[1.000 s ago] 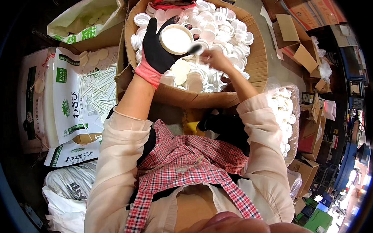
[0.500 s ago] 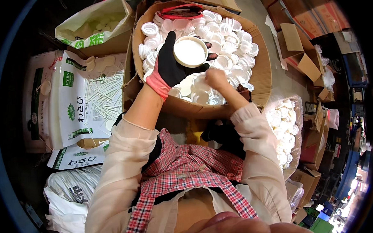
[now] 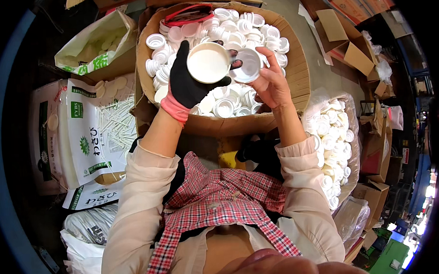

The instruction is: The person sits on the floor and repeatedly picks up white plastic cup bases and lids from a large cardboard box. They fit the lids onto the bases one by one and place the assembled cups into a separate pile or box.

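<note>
My left hand (image 3: 188,80), in a black glove with a pink cuff, is closed round a round cream-white lid (image 3: 208,63), its flat face up. Bare, my right hand (image 3: 273,82) pinches a white plastic cap (image 3: 246,66) by its edge, the ringed hollow side toward me. That cap is close beside the gloved fingertips; whether they touch it I cannot tell. Both hands are above a large cardboard box (image 3: 298,74) heaped with white plastic caps (image 3: 223,108).
Red-framed glasses (image 3: 188,15) lie at the box's far edge. To the left, an open bag holds white sticks (image 3: 115,123), with a bag of discs (image 3: 100,44) beyond. At right stands a plastic-lined box of white caps (image 3: 333,142). Cardboard boxes (image 3: 344,41) stand farther right.
My right hand has risen out of the heap and now holds a white cap beside the lid. The left hand keeps its lid. The whole view has shifted slightly.
</note>
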`<move>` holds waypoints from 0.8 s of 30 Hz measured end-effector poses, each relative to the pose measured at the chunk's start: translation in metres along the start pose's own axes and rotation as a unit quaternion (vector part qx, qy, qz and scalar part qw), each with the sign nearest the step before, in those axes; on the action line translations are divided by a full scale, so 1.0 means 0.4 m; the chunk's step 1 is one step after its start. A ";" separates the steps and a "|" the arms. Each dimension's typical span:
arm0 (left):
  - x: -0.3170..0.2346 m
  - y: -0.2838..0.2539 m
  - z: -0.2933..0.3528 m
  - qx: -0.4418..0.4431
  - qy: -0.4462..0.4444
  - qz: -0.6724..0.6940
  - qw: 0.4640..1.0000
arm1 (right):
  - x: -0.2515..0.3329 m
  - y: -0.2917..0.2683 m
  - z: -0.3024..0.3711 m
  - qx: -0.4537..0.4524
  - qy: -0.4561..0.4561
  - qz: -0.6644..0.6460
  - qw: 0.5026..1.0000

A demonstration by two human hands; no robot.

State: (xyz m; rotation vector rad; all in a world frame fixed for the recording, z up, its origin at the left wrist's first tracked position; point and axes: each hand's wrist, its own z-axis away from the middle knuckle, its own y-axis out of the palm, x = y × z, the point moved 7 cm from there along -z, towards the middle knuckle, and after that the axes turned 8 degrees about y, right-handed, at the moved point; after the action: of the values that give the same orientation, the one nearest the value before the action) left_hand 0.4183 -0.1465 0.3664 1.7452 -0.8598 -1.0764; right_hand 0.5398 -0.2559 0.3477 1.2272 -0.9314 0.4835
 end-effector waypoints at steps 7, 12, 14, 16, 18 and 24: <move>-0.021 0.009 -0.001 0.064 0.045 -0.030 0.996 | 0.040 -0.007 0.022 -0.005 -0.037 0.005 0.999; 0.021 -0.008 -0.008 0.022 0.011 -0.046 0.999 | -0.015 -0.006 0.020 -0.067 0.087 0.091 0.990; 0.022 -0.063 -0.013 -0.031 0.057 -0.269 0.961 | -0.019 -0.002 0.021 -0.048 0.056 0.164 0.984; -0.001 -0.057 -0.007 -0.020 0.114 -0.438 0.892 | 0.020 0.052 0.038 -0.014 -0.024 0.287 0.958; -0.022 -0.014 0.006 0.029 0.184 -0.654 0.733 | 0.023 0.070 0.047 -0.019 -0.066 0.311 0.948; -0.008 -0.078 0.015 0.025 0.212 -0.533 0.819 | 0.102 0.139 0.088 -0.105 -0.260 0.477 0.833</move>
State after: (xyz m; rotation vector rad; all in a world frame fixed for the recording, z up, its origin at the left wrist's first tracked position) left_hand 0.4148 -0.1343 0.3372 2.4317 0.4910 -1.2212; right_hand 0.5085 -0.2787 0.4148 0.6066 -2.0326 0.8099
